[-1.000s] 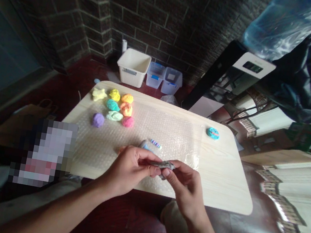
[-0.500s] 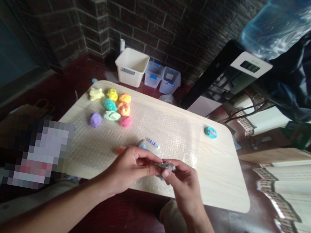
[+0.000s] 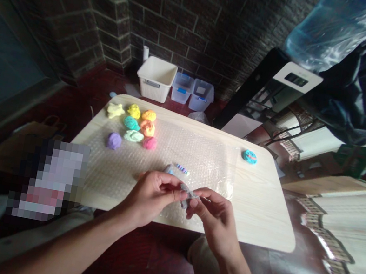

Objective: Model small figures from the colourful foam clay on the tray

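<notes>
A small lump of grey modelling clay (image 3: pixel 188 195) is pinched between my two hands above the table's near side. My left hand (image 3: pixel 154 196) grips it from the left with thumb and forefinger. From the right, my right hand (image 3: pixel 217 214) pinches its other end. Just behind my left hand lies a grey and blue piece (image 3: pixel 170 169), partly covered by the fingers. A small striped strip (image 3: pixel 182 169) in purple, white and teal rests beside it. Something orange (image 3: pixel 141 176) shows at the left hand's edge, mostly hidden.
Bubble wrap (image 3: pixel 198 151) covers much of the wooden table (image 3: pixel 262 207). Several coloured clay lumps, including a purple one (image 3: pixel 114 140) and a pink one (image 3: pixel 150 143), sit at the far left. A blue round piece (image 3: pixel 250 157) lies far right. Bins (image 3: pixel 156 75) stand behind the table.
The grey clay has gone from a flat, sideways shape to a more bunched one that hangs down between the fingertips. Both hands stay in nearly the same place.
</notes>
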A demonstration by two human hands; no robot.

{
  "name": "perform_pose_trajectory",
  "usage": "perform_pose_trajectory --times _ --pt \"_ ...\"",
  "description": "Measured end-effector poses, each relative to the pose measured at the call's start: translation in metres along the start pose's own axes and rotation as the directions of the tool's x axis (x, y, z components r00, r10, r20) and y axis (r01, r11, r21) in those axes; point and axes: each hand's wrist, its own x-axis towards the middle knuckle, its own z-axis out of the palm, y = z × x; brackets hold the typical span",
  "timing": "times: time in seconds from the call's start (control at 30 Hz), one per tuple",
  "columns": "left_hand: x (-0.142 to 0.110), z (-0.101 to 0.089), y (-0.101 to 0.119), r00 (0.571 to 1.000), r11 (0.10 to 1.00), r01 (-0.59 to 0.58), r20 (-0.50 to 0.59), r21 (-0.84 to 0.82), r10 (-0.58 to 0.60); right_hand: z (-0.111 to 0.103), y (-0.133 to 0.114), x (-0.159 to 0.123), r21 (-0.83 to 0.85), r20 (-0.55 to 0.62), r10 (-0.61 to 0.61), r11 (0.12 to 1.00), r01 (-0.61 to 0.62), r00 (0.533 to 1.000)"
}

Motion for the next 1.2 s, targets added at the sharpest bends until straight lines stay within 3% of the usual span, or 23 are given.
perform_pose_trajectory --times 0.17,0.3,0.47,0.6,0.73,0.87,1.07,1.2 --pt "-0.003 0.004 0.0 0.998 0.998 -0.048 0.047 0.038 0.047 -0.003 -0.003 0.0 -0.117 -0.028 -0.036 0.993 0.033 0.999" --pt "-0.005 0.01 0.003 0.996 0.997 -0.003 0.087 -0.082 0.01 -0.002 0.003 0.001 -0.017 -0.096 -0.065 0.998 0.064 0.993" --pt "-0.004 0.011 0.009 0.993 0.998 -0.054 0.11 0.041 0.049 -0.002 0.006 0.0 0.126 -0.065 0.02 0.992 -0.012 0.998" --pt "-0.004 0.007 0.01 0.996 0.998 -0.016 0.092 0.062 0.011 -0.006 0.001 0.0 0.221 -0.009 0.119 0.968 -0.114 0.993" --pt "-0.002 0.005 0.007 0.995 0.991 0.027 0.087 0.135 -0.039 -0.012 -0.004 0.002 0.031 -0.027 0.069 0.997 -0.068 0.997" --pt "-0.005 0.006 0.003 0.996 0.956 -0.033 0.092 0.291 0.006 -0.013 -0.003 0.004 -0.108 -0.065 0.001 0.994 -0.008 0.998" --pt "-0.008 0.008 -0.009 0.99 0.985 0.142 -0.006 0.094 -0.142 -0.006 0.002 0.002 -0.123 -0.106 -0.098 0.989 0.085 0.989" --pt "-0.004 0.005 -0.008 0.999 1.0 -0.008 -0.046 0.014 0.009 0.0 -0.001 -0.001 -0.154 -0.076 -0.126 0.981 0.113 0.989"
